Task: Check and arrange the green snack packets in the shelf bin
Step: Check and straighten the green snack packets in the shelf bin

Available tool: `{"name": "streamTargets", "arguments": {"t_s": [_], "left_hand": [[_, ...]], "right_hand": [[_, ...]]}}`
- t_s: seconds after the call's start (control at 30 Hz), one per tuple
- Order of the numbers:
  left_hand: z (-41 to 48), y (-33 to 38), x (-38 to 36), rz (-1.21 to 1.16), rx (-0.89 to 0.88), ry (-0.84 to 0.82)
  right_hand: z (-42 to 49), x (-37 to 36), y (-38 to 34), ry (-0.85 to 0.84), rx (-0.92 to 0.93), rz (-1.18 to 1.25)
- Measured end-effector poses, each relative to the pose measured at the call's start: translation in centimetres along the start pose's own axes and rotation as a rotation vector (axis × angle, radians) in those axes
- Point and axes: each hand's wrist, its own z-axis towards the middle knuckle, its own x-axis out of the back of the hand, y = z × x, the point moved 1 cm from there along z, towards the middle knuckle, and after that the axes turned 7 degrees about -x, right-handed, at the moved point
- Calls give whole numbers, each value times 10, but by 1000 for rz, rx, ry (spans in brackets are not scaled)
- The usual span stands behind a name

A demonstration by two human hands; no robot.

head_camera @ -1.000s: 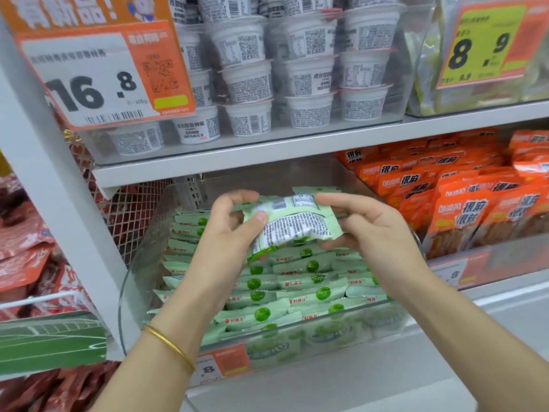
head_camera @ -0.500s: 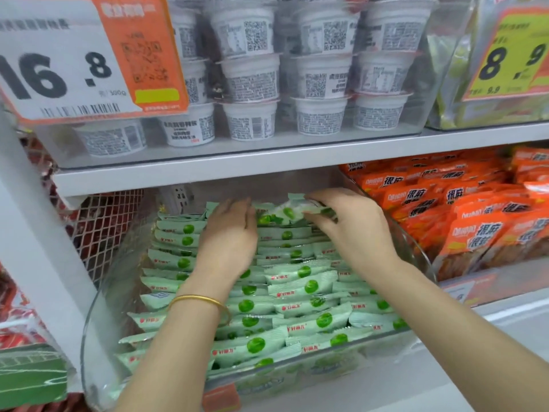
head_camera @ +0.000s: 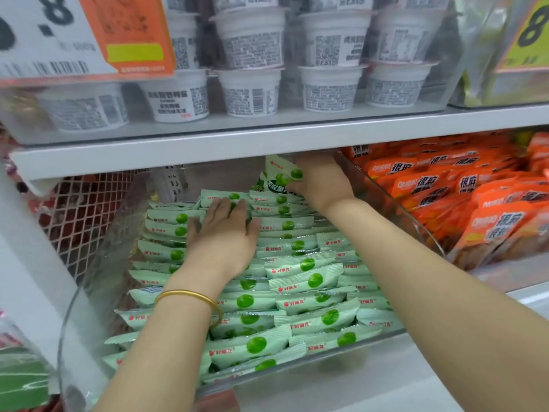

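A clear plastic shelf bin (head_camera: 74, 319) holds several rows of pale green snack packets (head_camera: 303, 281), each with a green ball printed on it. My left hand (head_camera: 222, 233), with a gold bangle on the wrist, lies flat and spread on the packets in the middle rows. My right hand (head_camera: 322, 185) reaches to the back of the bin, just under the upper shelf, and grips one green packet (head_camera: 279, 173) that stands tilted up above the stack.
The grey upper shelf (head_camera: 267, 138) hangs low over the bin and carries white cups (head_camera: 252, 90). Orange snack packets (head_camera: 463, 197) fill the bin to the right. A wire mesh (head_camera: 86, 215) and a white upright (head_camera: 26, 263) stand to the left.
The packet that both hands held up with its back label showing has gone into the bin's rear. My left hand has let go and flattened on the rows. The view has moved closer.
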Motion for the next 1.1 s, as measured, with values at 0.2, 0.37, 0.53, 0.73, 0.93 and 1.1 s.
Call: {"name": "streamTargets", "arguments": {"t_s": [0.2,0.37,0.53,0.73,0.93,1.1], "left_hand": [[0,1,1,-17,6,-13],[2,0,1,-44,10,-6],[3,1,1,-32,19,-4],[3,1,0,-25,33,-7],[4,0,0,-16,32,7],[2,1,1,-7,45,-3]], "right_hand": [[6,-2,-8,-142,10,-245],[-17,1,-12,52,93,27],[-25,-11,-16,-218,165,46],[-18,-22,-17,-381,210,-58],[-23,-17,-20,-384,223,-126],[-20,-25,-24,-451,209,-166]]}}
